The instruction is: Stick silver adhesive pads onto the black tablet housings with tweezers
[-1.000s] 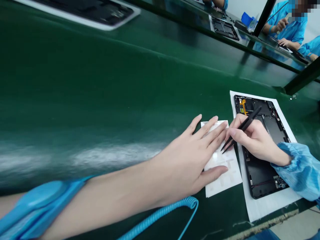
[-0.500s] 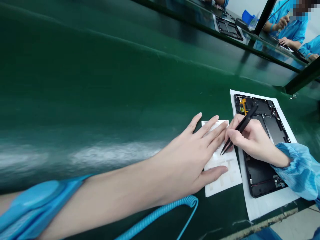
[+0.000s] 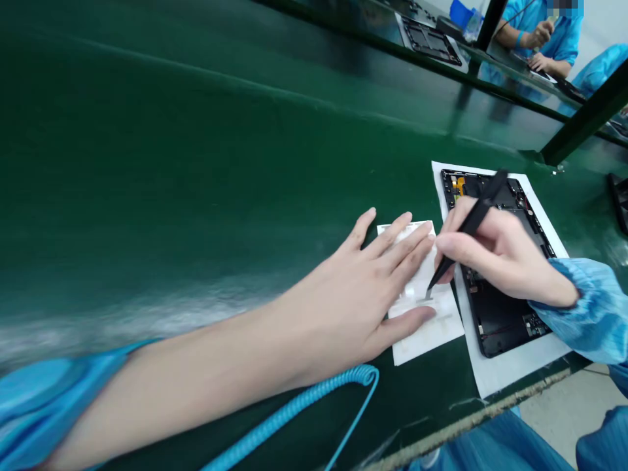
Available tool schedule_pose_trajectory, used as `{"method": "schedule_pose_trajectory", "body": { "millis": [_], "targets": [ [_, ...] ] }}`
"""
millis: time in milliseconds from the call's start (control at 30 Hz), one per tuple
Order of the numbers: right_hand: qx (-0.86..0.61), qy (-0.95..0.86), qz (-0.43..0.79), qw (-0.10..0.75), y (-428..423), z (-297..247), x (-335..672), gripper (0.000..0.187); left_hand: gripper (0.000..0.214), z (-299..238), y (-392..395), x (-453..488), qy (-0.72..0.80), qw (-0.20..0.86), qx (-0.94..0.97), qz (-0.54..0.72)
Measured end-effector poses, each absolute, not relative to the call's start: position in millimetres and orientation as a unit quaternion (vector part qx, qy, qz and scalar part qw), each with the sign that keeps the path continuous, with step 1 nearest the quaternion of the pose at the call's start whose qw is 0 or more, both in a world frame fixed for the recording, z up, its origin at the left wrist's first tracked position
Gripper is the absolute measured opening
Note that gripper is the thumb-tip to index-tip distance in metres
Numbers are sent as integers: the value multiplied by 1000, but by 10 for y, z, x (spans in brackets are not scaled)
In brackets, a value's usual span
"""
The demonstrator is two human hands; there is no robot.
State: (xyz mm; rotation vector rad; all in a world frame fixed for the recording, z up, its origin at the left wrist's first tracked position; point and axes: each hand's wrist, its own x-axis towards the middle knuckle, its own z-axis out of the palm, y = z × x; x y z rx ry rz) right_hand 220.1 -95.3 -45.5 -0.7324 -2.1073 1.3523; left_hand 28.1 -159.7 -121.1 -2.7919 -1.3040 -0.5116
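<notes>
My left hand [image 3: 380, 281] lies flat with spread fingers on a small white sheet [image 3: 441, 330], pressing it to the green bench. Black tweezers [image 3: 473, 219] are gripped in my right hand [image 3: 505, 252], their tips pointing down at the sheet between my left thumb and fingers. At the tips is a small greyish strip [image 3: 428, 296]; whether it is pinched or still stuck down I cannot tell. Beneath my right hand is an opened black tablet housing [image 3: 500, 320] with an orange flex cable near its top, resting on white paper [image 3: 490, 379].
A blue coiled cord [image 3: 304, 409] runs along the front of the bench [image 3: 196, 196]. A dark post [image 3: 589, 114] and a raised shelf stand behind. Across it, a person in blue [image 3: 540, 39] works near another black housing [image 3: 432, 42]. The worn bench edge [image 3: 466, 425] is close in front.
The view has shifted, so everything sits a little further left and up. The tweezers have turned in my right hand and their tips now meet at a strip. My left hand stays on the sheet.
</notes>
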Motion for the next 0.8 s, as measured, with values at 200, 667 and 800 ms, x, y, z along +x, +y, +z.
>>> {"method": "schedule_pose_trajectory", "body": {
  "millis": [200,667,800],
  "targets": [
    [-384,-729,353,444,-1533,-410,2717,9,50,-1129,-1610,336,-365,55,-894,-256],
    [-567,-542,245,569,-2108,-904,2618,23,44,-928,-1680,578,-199,-121,-941,-246],
    [-575,-533,262,563,-2106,-896,2632,22,45,-929,-1686,592,-218,-140,-933,-251]
  ]
}}
